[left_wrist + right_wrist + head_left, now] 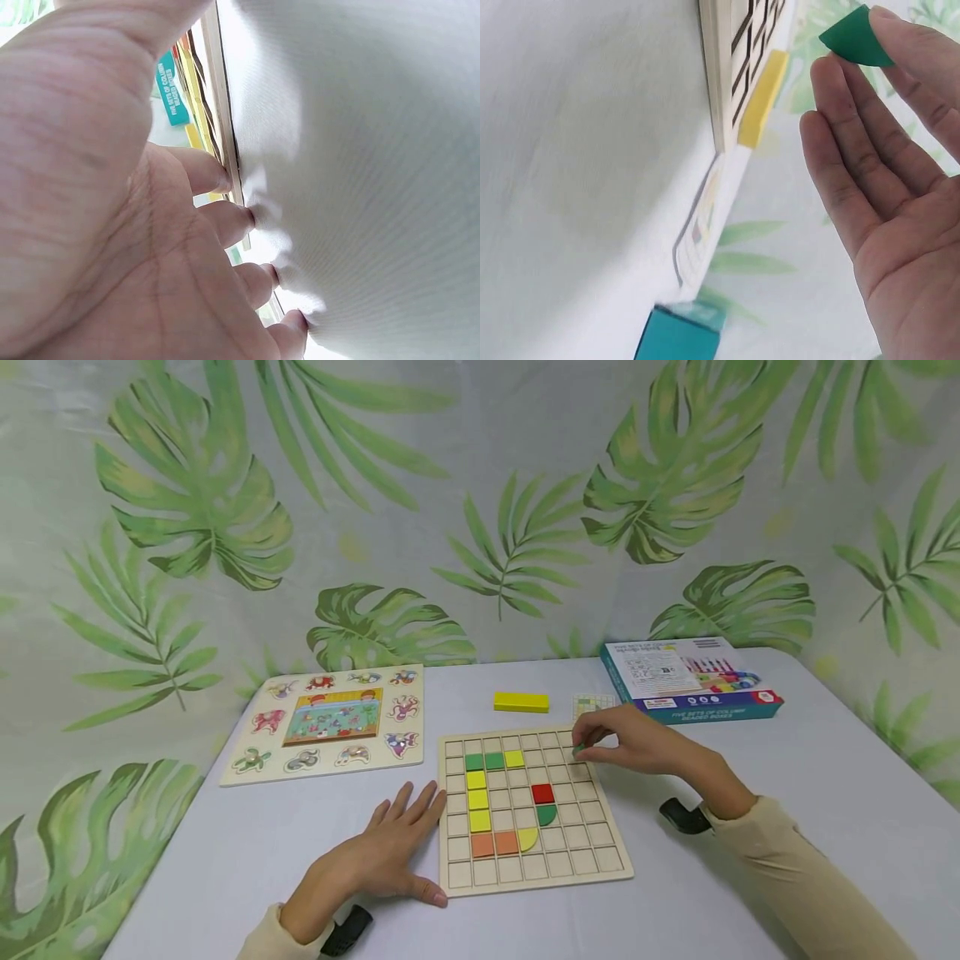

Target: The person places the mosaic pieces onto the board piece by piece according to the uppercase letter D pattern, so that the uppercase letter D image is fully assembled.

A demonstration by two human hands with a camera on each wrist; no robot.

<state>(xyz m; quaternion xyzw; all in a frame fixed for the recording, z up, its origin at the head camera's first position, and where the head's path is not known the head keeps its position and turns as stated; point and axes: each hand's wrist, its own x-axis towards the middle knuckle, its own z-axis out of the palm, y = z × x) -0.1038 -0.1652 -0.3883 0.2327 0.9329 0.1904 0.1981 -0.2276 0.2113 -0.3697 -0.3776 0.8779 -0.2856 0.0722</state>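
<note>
A wooden grid board (558, 841) lies on the table. Two green squares (494, 762) and a yellow square (513, 758) form a row near its top, above a column of yellow squares (477, 799). Orange squares (483, 845) sit at the bottom beside a yellow quarter-circle (528, 839); a green quarter-circle (547, 814) and a red square (542, 793) are further right. My right hand (637, 739) pinches a green quarter-circle tile (857, 37) between thumb and fingers over the board's upper right edge. With fingers spread, my left hand (386, 852) rests at the board's left edge.
An animal picture puzzle board (390, 752) lies at the back left. Behind the grid board are a yellow block (521, 702) and a small pattern card (592, 703). A teal-edged box (690, 681) stands at the back right, before a leaf-print backdrop (525, 435).
</note>
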